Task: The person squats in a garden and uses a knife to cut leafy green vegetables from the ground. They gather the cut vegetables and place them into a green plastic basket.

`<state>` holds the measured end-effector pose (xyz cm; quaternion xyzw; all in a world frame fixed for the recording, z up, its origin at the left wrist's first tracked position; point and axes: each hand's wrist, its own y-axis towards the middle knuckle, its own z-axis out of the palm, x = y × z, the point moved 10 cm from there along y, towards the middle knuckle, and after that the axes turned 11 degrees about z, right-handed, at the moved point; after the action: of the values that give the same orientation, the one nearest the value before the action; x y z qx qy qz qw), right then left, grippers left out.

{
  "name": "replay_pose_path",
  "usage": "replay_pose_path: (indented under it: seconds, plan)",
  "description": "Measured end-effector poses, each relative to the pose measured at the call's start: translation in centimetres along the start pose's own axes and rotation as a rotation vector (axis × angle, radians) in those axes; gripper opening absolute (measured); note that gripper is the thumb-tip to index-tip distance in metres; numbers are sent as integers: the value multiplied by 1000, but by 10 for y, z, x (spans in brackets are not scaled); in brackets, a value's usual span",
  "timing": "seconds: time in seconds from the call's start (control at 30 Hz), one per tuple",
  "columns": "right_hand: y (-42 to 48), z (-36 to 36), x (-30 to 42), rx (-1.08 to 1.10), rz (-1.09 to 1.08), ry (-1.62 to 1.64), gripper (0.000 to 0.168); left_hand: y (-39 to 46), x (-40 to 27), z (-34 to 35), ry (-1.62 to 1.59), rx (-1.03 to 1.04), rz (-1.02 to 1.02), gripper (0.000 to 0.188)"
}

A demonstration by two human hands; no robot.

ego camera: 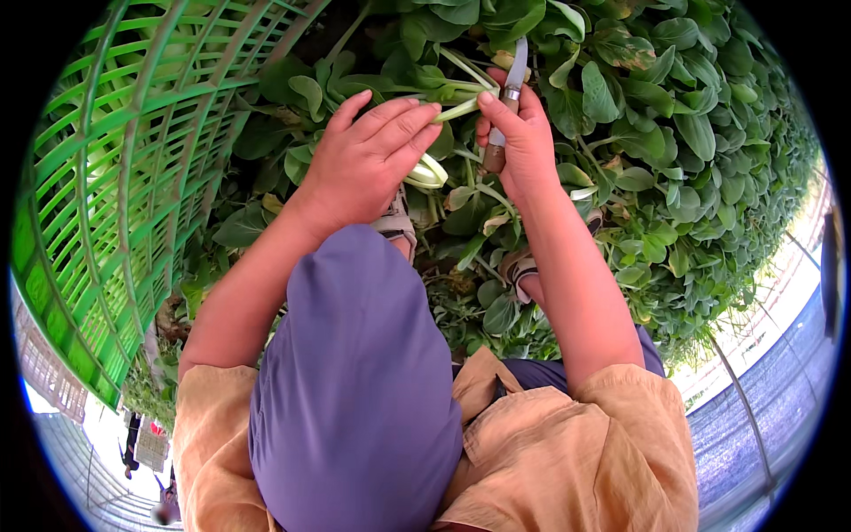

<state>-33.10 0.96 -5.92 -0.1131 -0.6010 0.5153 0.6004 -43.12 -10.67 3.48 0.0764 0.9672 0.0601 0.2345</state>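
My right hand (525, 136) is closed around the wooden handle of a knife (517, 63), its curved blade pointing away from me. Between that thumb and the fingers I also pinch the pale base of a leafy green plant (460, 110), whose stalks spread to the left. My left hand (382, 153) lies back up over the stalks, fingers stretched out and their tips at one stalk. Its thumb and palm are hidden, so its grip is unclear. Just below those fingers shows the pale end of another thick stalk (429, 174); whether the hand holds it cannot be seen.
A green plastic basket (133, 146) of leafy greens rises close on my left. Dense rows of leafy greens (665, 133) fill the right side. My shoes (522, 272) stand among low plants. Hoops with netting (751, 412) line the right edge. Someone (131, 442) is far off, lower left.
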Motion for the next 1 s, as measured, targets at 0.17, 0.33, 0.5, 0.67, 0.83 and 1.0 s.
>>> replay_pose_path:
  seconds: [0.17, 0.33, 0.5, 0.67, 0.83, 1.0]
  plan:
    - [-32, -23, 25, -85, -132, -45, 36, -3, -5, -15, -91, -93, -23, 49]
    - [-67, -78, 51, -140, -162, 33, 32, -12, 13, -63, -207, -288, -170, 43]
    - [-95, -82, 75, 61, -209, 107, 34, -8, 22, -88, -448, -503, -320, 51]
    - [-122, -45, 94, -8, -370, -420, 35, 45, -13, -98, -557, -247, -101, 48]
    - [-123, 11, 60, 149, -99, -67, 31, 62, -43, -30, -1054, 16, -246, 62]
    - [-96, -5, 38, 3, 45, -243, 31, 39, -29, 22, -1428, 158, -579, 39]
